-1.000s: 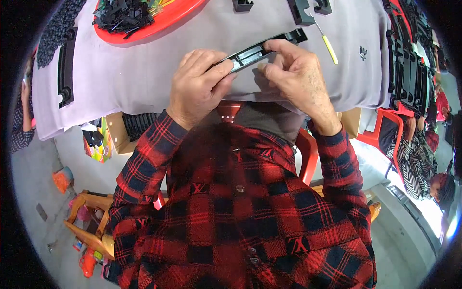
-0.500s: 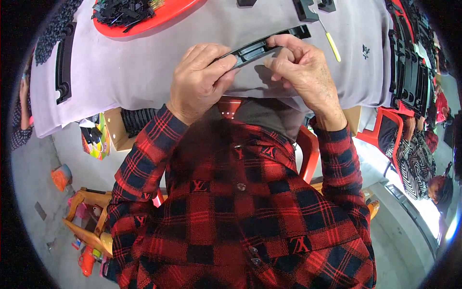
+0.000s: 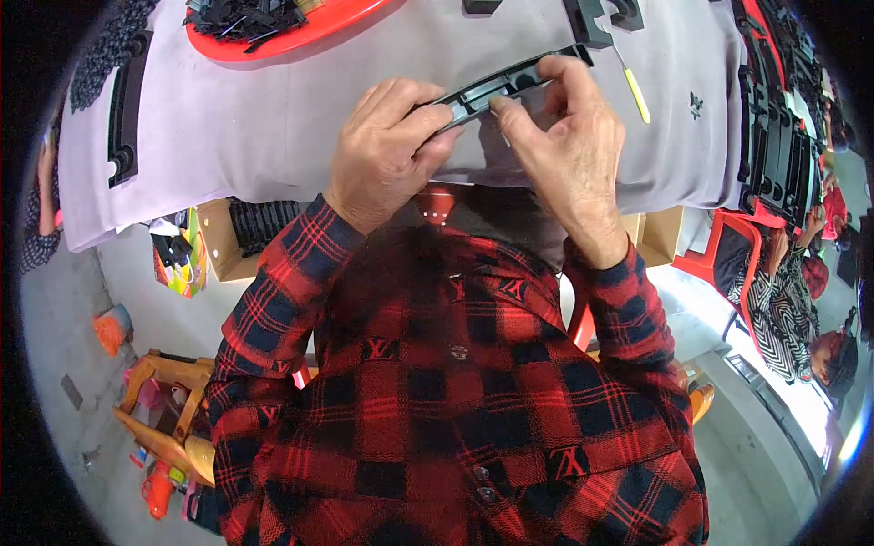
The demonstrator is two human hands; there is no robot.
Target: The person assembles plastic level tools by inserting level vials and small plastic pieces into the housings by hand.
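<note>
A long, narrow black plastic part (image 3: 525, 80) with a recessed channel is held up over the cloth, tilted so its right end is farther away. My left hand (image 3: 389, 146) grips its left end between thumb and fingers. At the channel's middle, my right hand (image 3: 569, 136) has its thumb on the near edge and its index finger at the far side. Whether a small piece lies under that thumb, I cannot tell. Beyond the right hand lies a thin tool with a yellow handle (image 3: 636, 95), its metal shaft pointing at a black block (image 3: 590, 29).
A red tray (image 3: 300, 38) heaped with small black pieces (image 3: 244, 22) stands far left. Another long black part (image 3: 127, 109) lies at the left edge. Black parts (image 3: 780, 136) are stacked at right. Cardboard boxes (image 3: 660, 237) stand below the table edge. Another person (image 3: 774, 300) sits at right.
My right thumb has moved onto the middle of the black part, and the fingers have spread wider. The left hand keeps its grip. The view has shifted slightly.
</note>
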